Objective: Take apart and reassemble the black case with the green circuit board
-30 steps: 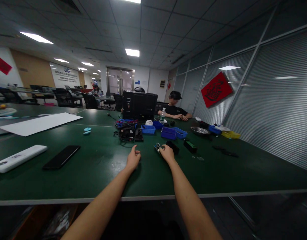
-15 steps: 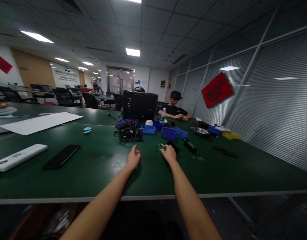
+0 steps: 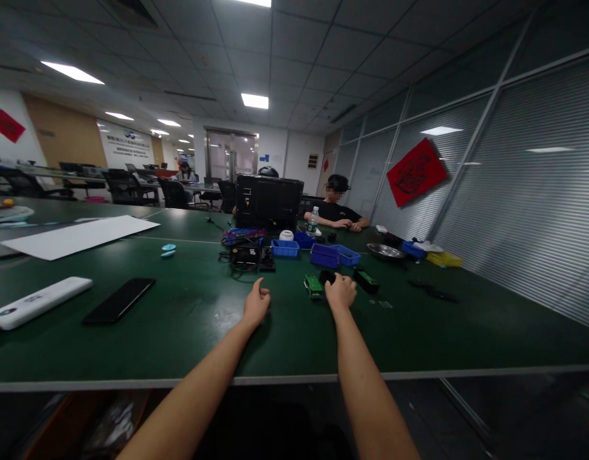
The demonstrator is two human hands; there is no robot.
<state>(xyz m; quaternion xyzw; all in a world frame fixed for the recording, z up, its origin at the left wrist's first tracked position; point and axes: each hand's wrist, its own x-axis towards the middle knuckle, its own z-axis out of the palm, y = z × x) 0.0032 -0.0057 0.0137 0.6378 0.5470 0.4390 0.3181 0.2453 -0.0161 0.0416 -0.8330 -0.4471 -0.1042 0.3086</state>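
Observation:
My left hand [image 3: 257, 303] rests on the green table with thumb raised and fingers loosely curled but apart, holding nothing. My right hand [image 3: 340, 292] is closed around a black plastic case [image 3: 327, 276], most of which the hand hides. Just left of that hand, a green circuit board [image 3: 313, 286] lies on the table, untouched. To the right of the hand sits a second black case [image 3: 366, 280] with a green board inside it.
Blue bins [image 3: 324, 255], a black power adapter [image 3: 245, 257] with cables and a monitor [image 3: 269, 199] stand farther back. A black phone [image 3: 119, 300] and a white device [image 3: 38, 303] lie left. A metal dish [image 3: 385, 251] is at right. A person [image 3: 340, 207] sits across the table.
My right hand has let go of the green circuit board and moved right onto the black case. The board stays on the table. My left hand has barely moved.

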